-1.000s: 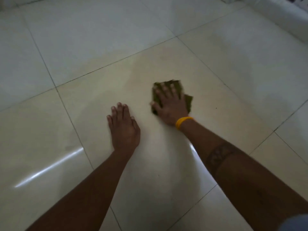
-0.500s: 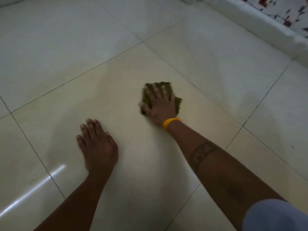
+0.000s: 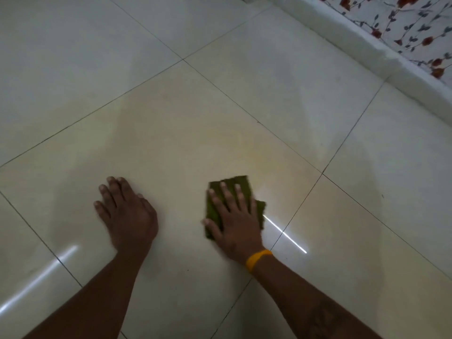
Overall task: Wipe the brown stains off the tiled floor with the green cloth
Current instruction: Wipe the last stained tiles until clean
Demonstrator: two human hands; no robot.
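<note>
Noted wide bare tiled floor (image 3: 102, 77) ahead and to the left, with dark grout lines crossing diagonally. Bounded at upper right by a white raised edge (image 3: 381, 62), with floral-patterned fabric (image 3: 411, 28) in red and dark leaves beyond it. Found open room on all sides of both hands except toward that edge. Observed a faint yellowish-brown stain (image 3: 254, 152) on the central tile, just ahead of the green cloth (image 3: 244, 185) and apart from it. Located the cloth, folded, flat on the same tile, near its right-hand grout line. Found the right hand (image 3: 234, 216) spread flat on top of the cloth, fingers extended and slightly parted, pressing down rather than gripping, thumb tip at the cloth's near left corner. Recorded a yellow band (image 3: 256, 260) on the right wrist. Found the left hand (image 3: 127, 214) released and empty, palm down on the bare tile, fingers together, well apart from the cloth. Noted bright streaks of reflected light (image 3: 286, 236) on the glossy floor near each forearm. Found no readable writing or brand marks.
</note>
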